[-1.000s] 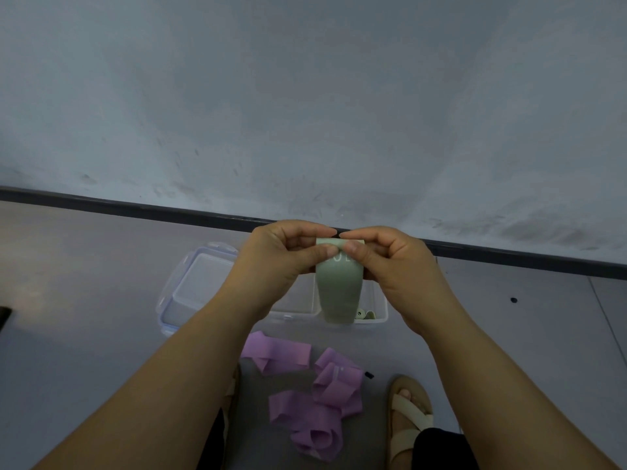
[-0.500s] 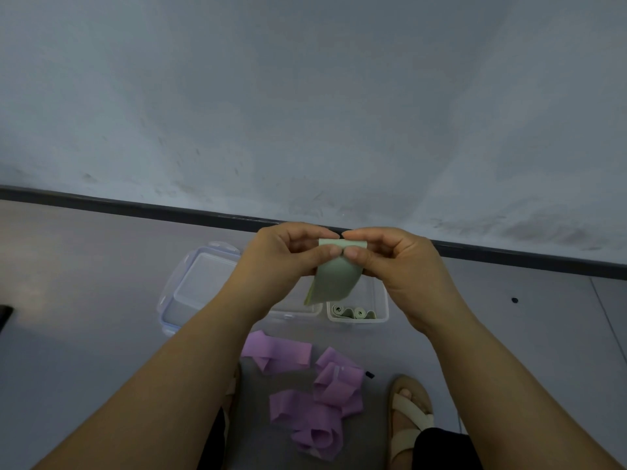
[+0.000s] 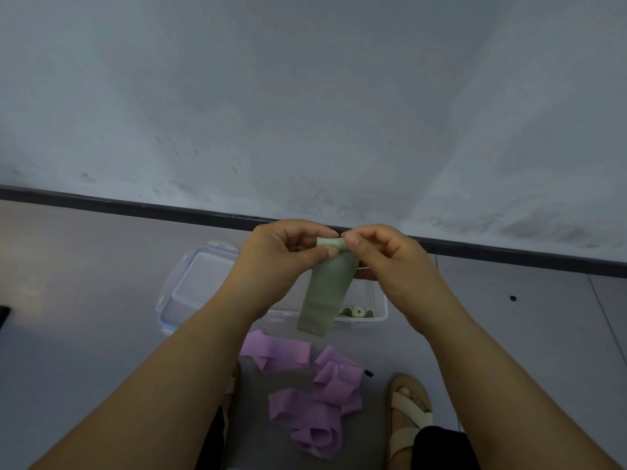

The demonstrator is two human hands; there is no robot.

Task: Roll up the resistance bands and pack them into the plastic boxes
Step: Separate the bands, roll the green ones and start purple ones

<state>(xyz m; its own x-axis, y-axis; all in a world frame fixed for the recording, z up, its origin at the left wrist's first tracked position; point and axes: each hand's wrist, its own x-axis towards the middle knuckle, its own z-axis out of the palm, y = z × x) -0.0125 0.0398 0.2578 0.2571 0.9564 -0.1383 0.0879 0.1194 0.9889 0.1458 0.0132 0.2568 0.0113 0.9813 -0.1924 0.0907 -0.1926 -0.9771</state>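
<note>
Looking down from head height, two bare hands meet in front of a grey wall. The left hand (image 3: 278,262) and the right hand (image 3: 390,262) each pinch the top end of a sage-green resistance band (image 3: 325,293) between thumb and curled fingers. At that end the band is wound into a small tight roll. The rest of it hangs flat and loose below the fingers, and its lower end dangles in front of a clear plastic box (image 3: 381,301) that sits on the grey floor. Inside the box, at its near right side, lie a few rolled green bands (image 3: 356,312). Just left of the box lies a clear lid (image 3: 193,283) with clips on its edges; whether the two touch cannot be told. Nearer the person, a loose pile of purple bands (image 3: 319,412) lies unrolled on the floor between the feet. A beige sandal (image 3: 407,415) shows on the right foot.
</note>
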